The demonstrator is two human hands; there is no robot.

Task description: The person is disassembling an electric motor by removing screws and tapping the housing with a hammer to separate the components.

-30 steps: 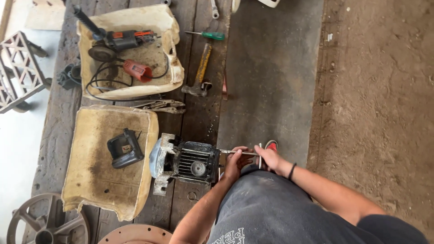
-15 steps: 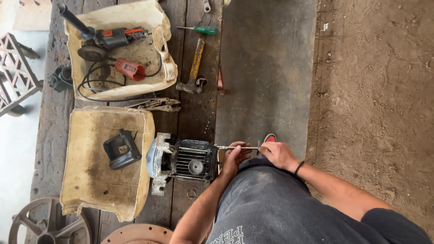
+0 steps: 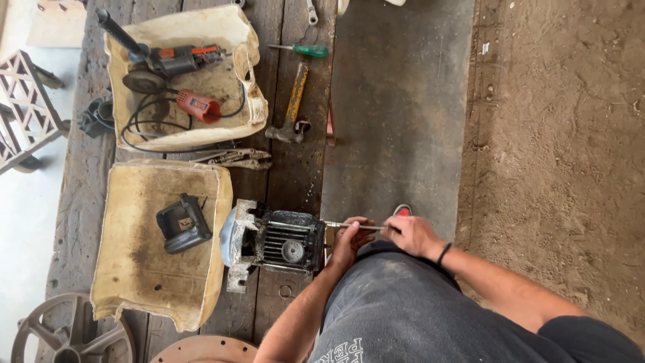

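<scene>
You have a thin metal rod [image 3: 355,226] lying level between your two grips, its far tip entering the end of a dark, grimy finned motor [image 3: 272,242]. The motor rests on its side just beyond your left grip, silvery cap outermost.

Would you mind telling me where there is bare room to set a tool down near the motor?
The grey mat right of the hammer lies bare down to the hands. The lower tray has free floor below the black part. Crowded: the upper tray with its power tools, and the planks between hammer, pliers and motor.
</scene>
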